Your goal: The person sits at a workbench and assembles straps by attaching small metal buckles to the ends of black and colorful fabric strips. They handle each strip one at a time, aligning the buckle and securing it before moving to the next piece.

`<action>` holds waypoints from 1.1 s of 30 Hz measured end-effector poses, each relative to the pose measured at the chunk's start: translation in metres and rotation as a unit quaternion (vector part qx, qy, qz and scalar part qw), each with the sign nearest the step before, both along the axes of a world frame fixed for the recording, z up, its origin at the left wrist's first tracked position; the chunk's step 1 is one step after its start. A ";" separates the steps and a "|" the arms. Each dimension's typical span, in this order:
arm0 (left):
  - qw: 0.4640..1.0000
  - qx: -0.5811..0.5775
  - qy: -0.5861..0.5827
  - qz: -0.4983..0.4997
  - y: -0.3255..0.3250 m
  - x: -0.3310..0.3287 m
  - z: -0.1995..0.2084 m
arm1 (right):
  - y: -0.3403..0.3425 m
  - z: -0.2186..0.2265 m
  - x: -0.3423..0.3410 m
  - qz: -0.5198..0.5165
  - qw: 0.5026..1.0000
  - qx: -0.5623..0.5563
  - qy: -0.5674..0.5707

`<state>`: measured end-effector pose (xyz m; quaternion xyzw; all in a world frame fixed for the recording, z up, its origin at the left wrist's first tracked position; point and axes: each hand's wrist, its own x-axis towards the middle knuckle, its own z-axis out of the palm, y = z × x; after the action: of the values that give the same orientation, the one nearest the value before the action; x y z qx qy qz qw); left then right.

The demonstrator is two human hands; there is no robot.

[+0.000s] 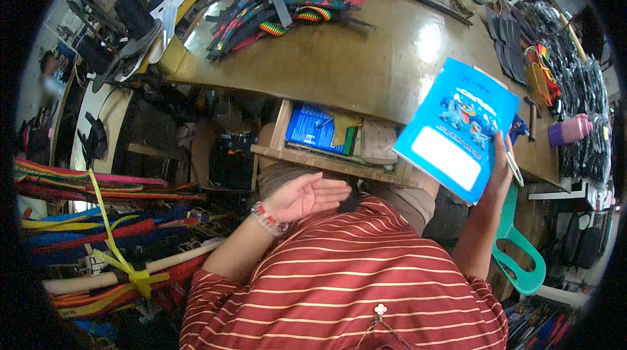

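My right hand grips a blue notebook by its lower right edge. Cartoon figures and a blank white label panel show on its cover. A slim white pen-like item shows beside those fingers; whether they hold it too I cannot tell. My left hand is open, palm turned up and fingers stretched out, in front of a pulled-out wooden drawer. Inside the drawer lie a blue booklet and other flat papers. Below my right forearm is a green plastic piece with a looped handle.
A bundle of patterned straps lies on the brown table. Dark straps, a hammer and a pink-purple bottle are at the right. Colourful webbing tied with yellow fills the left side. A person appears far left.
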<state>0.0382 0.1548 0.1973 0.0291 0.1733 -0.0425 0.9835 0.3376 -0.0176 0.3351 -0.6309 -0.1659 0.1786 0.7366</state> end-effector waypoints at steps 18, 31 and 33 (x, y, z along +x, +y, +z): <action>0.783 0.593 0.184 0.042 0.120 0.055 -0.017 | -0.026 -0.085 -0.056 0.150 0.923 -0.139 -0.325; 0.523 0.829 -0.161 0.114 0.020 0.065 0.097 | 0.089 -0.056 -0.098 0.450 0.858 -0.146 -0.200; 0.192 0.941 -0.114 0.255 0.061 0.048 0.114 | 0.097 -0.058 -0.100 0.432 0.882 -0.120 -0.146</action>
<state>0.0864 0.2159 0.3117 0.8914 -0.0314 0.4092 0.1924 0.2371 0.0793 0.2775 -0.5992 -0.5049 0.4034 0.4726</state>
